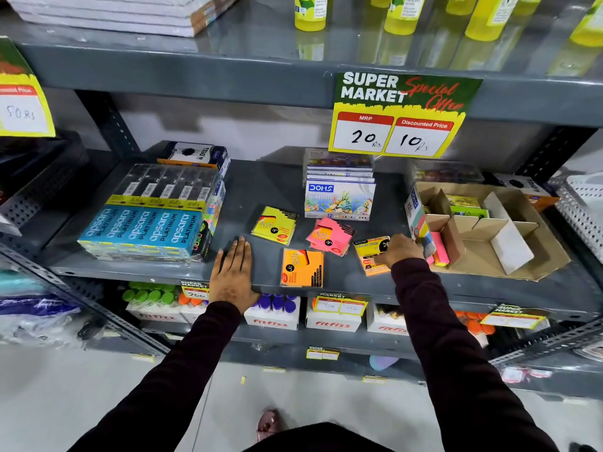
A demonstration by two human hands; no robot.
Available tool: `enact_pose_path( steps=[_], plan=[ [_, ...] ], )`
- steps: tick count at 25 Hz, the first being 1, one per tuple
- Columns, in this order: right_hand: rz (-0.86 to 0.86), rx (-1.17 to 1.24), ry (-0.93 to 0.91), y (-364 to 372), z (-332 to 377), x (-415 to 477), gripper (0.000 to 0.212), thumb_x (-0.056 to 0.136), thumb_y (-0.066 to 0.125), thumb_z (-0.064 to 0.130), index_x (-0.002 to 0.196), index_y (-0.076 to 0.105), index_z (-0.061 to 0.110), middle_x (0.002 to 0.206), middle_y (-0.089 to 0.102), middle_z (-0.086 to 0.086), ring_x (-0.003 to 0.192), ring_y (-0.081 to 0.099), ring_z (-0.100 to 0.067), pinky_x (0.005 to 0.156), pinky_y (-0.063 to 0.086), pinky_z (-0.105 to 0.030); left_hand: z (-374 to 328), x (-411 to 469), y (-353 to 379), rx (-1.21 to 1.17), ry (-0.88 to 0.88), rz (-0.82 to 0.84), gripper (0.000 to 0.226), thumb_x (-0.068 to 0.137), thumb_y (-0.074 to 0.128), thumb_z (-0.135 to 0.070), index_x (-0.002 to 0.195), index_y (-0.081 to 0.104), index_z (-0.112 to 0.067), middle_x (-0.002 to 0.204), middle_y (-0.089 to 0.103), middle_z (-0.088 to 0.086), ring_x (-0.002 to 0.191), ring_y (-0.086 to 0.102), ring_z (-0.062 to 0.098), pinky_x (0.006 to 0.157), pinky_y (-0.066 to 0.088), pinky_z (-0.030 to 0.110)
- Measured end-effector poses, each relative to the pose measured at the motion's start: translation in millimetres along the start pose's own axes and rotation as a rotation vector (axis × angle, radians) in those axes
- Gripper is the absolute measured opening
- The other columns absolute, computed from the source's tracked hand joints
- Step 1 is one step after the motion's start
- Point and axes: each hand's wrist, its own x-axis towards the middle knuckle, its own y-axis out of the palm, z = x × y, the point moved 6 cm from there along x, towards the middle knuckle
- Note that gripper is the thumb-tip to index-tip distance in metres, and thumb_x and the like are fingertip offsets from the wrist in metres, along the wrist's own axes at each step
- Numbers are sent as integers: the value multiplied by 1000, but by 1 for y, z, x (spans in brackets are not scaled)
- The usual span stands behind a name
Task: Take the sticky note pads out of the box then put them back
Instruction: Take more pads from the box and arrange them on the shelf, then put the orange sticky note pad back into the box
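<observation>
Grey metal shelving (254, 187) filled the view, its tiers held by dark slotted uprights (107, 122) at left and right. A pale wall (248, 128) showed behind the middle tier. The upper shelf (228, 44) was glossy and mirrored the yellow bottles (310, 11) standing on it, beside a stack of flat white packs (124, 11). A green and yellow offer sign (399, 114) hung from that shelf's front edge, marked 20 Rs and 10 Rs. A second sign (23, 106) hung at far left. Smaller price tags (339, 305) lined the lower edges. Below lay a light, smooth floor (81, 396), softly lit
</observation>
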Motion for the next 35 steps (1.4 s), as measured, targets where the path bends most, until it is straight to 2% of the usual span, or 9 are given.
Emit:
enact_pose_path(
  steps=[5, 10, 14, 17, 23, 25, 28, 31, 35],
  plan=[
    [36, -32, 26, 19, 2, -2, 69, 76, 71, 44, 125, 49, 1, 137, 45, -24, 131, 37, -40, 108, 35, -47, 0, 0, 0, 26, -13, 7, 109, 54, 78, -40, 138, 23, 4, 147, 30, 22, 136, 26, 31, 111, 16, 47],
    [-95, 70, 65, -3, 8, -14, 57, 80, 72, 25, 126, 48, 2, 137, 42, -25, 130, 37, -41, 106, 38, -49, -2, -1, -5, 48, -14, 3, 98, 69, 69, -32, 141, 10, 1, 152, 16, 19, 141, 12, 28, 113, 5, 43],
    [-476, 81, -228, -31, 50, -49, 27, 89, 54, 4, 116, 54, 0, 105, 66, -26, 102, 62, -42, 83, 52, -43, 2, -1, -1, 97, -41, 25, 101, 64, 77, -34, 139, 19, 1, 148, 29, 19, 137, 26, 28, 112, 17, 44],
    [-654, 124, -684, -18, 92, -99, 38, 69, 72, -6, 104, 68, 8, 78, 76, -15, 68, 74, -30, 56, 58, -32, 2, 0, 1, 25, 2, 13, 113, 49, 84, -42, 136, 29, 5, 142, 38, 23, 132, 36, 32, 109, 23, 49],
    [-463, -122, -1038, 73, 114, -133, 43, 70, 51, -1, 105, 73, 12, 108, 76, -5, 102, 72, -20, 84, 58, -38, -2, -3, -4, 44, 5, 33, 104, 62, 74, -35, 140, 16, 3, 150, 22, 21, 138, 20, 32, 112, 13, 47],
    [-377, -166, -1016, 82, 114, -128, 49, 61, 74, 0, 109, 71, 11, 113, 74, -5, 106, 70, -21, 88, 57, -39, -3, -2, -3, 67, 3, 25, 98, 70, 67, -30, 141, 7, 2, 153, 12, 19, 141, 10, 30, 114, 5, 45],
    [-279, -182, -988, 87, 118, -121, 58, 54, 84, 12, 110, 70, 11, 116, 73, -5, 109, 68, -19, 89, 56, -38, -2, -2, -5, 76, -10, -1, 95, 68, 67, -28, 140, 12, 2, 151, 17, 20, 140, 15, 31, 114, 8, 46],
    [-257, -153, -967, 79, 119, -123, 55, 63, 77, 18, 116, 67, 10, 124, 68, -7, 116, 64, -22, 92, 57, -41, -3, -2, -4, 59, 7, 14, 94, 73, 63, -31, 141, 7, 1, 153, 10, 19, 141, 8, 30, 115, 3, 45],
    [-38, -91, -856, 60, 119, -103, 73, 81, 60, 31, 143, 32, 6, 152, 34, -10, 140, 30, -27, 113, 36, -41, -2, -3, -6, 80, -11, -42, 82, 75, 63, -20, 140, 18, 1, 150, 23, 18, 138, 23, 29, 113, 13, 45]
  ],
)
